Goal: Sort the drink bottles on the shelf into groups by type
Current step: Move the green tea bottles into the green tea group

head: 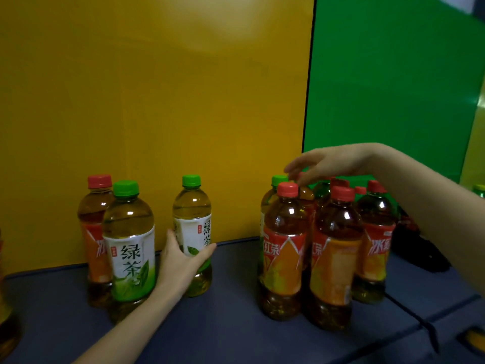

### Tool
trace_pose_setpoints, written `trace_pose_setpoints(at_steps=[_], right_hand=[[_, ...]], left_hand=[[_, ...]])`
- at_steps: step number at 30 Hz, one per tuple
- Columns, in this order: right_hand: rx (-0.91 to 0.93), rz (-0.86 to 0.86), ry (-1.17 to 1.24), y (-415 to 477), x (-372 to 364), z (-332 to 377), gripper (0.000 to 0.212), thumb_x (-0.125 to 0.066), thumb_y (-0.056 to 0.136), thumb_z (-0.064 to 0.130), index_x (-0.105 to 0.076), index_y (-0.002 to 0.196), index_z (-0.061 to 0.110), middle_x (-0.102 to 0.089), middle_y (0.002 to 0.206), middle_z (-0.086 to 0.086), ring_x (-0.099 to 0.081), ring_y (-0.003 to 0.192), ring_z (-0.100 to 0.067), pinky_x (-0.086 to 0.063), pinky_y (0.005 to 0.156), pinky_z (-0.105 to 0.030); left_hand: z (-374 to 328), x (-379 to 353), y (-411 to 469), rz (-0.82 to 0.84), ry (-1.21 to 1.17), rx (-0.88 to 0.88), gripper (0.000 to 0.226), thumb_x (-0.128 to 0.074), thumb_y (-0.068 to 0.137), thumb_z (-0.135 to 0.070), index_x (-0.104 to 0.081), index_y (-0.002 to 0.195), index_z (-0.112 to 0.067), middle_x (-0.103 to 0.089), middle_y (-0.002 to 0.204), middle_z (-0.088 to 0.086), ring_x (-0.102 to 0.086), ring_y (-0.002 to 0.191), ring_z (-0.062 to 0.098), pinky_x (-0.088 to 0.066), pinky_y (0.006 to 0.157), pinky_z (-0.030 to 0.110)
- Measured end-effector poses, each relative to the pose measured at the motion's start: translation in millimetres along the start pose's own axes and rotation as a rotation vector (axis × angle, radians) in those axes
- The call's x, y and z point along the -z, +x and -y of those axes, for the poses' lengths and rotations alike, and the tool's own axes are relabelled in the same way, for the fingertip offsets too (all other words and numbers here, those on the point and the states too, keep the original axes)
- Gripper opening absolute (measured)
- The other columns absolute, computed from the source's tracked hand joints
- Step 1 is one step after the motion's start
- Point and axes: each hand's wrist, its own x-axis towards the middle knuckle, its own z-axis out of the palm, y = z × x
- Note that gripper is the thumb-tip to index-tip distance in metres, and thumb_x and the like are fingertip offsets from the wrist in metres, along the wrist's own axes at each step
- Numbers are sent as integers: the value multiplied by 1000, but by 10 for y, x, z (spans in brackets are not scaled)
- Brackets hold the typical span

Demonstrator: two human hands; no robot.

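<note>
My left hand (181, 261) grips a green-capped green tea bottle (193, 219) round its lower label, standing upright on the blue shelf (223, 324). Left of it stand another green tea bottle (130, 245) and, behind that, a red-capped iced tea bottle (94, 232). On the right is a cluster of several red-capped iced tea bottles (284, 250), with a green-capped bottle (278, 180) at its back left. My right hand (330, 164) hovers over this cluster, fingertips pinching the cap of a bottle in the back row; that bottle is mostly hidden.
A yellow panel (157, 101) and a green panel (393, 88) form the back wall. A dark object (417, 248) lies behind the right cluster. Part of another bottle (5, 324) shows at the left edge. A seam crosses the shelf at the right front.
</note>
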Motion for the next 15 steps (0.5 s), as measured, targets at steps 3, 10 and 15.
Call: trace_pose_setpoints(at_steps=[3, 10, 15], right_hand=[[-4, 188, 7, 133, 27, -64, 50, -60, 86, 10, -41, 131, 20, -57, 115, 9, -58, 101, -6, -50, 75, -16], [58, 266, -128, 418, -10, -46, 42, -72, 74, 7, -49, 103, 28, -62, 103, 3, -61, 104, -23, -51, 89, -37], [120, 315, -133, 513, -75, -52, 49, -71, 72, -1, -49, 110, 21, -61, 109, -6, -61, 100, -23, -53, 82, -35]], left_hand=[[17, -4, 8, 0, -21, 0, 59, -81, 66, -11, -40, 108, -18, -52, 94, -6, -50, 96, 16, -40, 80, 30], [-1, -17, 1, 15, -68, -12, 60, -80, 66, -7, -42, 111, -19, -54, 94, -14, -50, 86, -3, -39, 69, 15], [-2, -23, -20, 10, -83, -13, 61, -80, 66, -6, -43, 111, -22, -55, 96, -13, -51, 88, -3, -40, 69, 14]])
